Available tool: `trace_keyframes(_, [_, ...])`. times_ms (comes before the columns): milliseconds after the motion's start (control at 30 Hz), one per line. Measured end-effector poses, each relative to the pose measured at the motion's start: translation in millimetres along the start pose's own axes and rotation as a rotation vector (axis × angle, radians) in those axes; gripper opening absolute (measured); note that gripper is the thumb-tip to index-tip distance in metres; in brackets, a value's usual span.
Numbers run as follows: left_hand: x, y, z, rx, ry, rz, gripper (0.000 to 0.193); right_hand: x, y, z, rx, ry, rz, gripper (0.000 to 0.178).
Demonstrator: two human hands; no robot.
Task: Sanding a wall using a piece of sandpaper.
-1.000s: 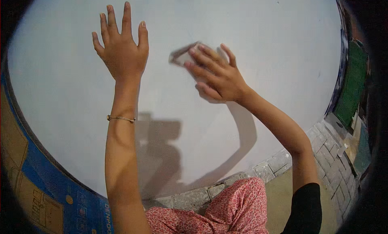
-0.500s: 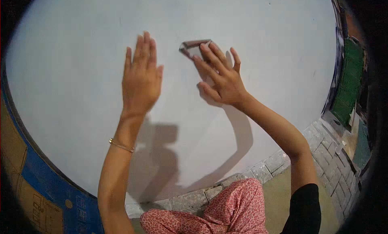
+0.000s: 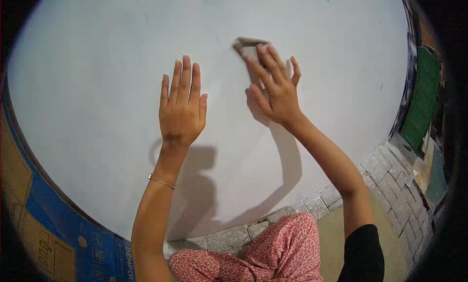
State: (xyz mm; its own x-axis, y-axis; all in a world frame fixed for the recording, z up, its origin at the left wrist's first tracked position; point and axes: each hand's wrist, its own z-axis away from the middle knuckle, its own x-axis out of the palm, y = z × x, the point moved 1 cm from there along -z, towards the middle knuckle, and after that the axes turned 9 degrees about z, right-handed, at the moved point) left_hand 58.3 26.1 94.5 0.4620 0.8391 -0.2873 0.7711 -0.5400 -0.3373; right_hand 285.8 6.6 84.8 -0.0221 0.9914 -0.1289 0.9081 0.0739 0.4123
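A large white, wall-like surface fills most of the view in front of me. My left hand is open against it or just off it, fingers straight and pointing up, with nothing in it. To its right, my right hand presses a folded sheet of sandpaper to the surface, the fingertips on its right part. The sheet looks grey-brown at the edges and paler inside, slightly blurred. The right thumb sticks out to the left and the little finger is raised apart. Shadows of both arms fall below the hands.
Grey paving blocks run along the foot of the white surface, near my bent knees in pink patterned trousers. A blue and brown printed cardboard sheet lies at lower left. At right are a green panel and assorted scraps.
My right hand has moved up and to the right with the sandpaper. My left hand has shifted right and a little down, its fingers still straight.
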Motion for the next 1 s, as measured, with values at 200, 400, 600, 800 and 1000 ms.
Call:
trace_keyframes(200, [1.5,-1.2,1.0,-0.005,0.029,0.029,0.062,6.1,-21.6,20.8,-0.222,0.005,-0.091,0.052])
trace_keyframes(400, [1.5,1.7,0.2,-0.017,0.014,0.002,0.06,-0.3,-16.3,21.3,0.07,0.0,-0.103,0.052])
trace_keyframes(600, [0.7,0.7,1.4,-0.032,0.012,-0.016,0.06,8.9,-5.3,24.6,0.208,0.068,-0.019,0.054])
trace_keyframes(800, [1.0,0.4,1.8,-0.048,-0.002,0.002,0.058,6.5,-20.3,32.6,-0.137,-0.025,-0.057,0.054])
trace_keyframes(1000, [-0.3,0.7,4.4,-0.038,0.031,-0.003,0.059,1.1,-27.4,40.5,-0.075,-0.075,-0.098,0.054])
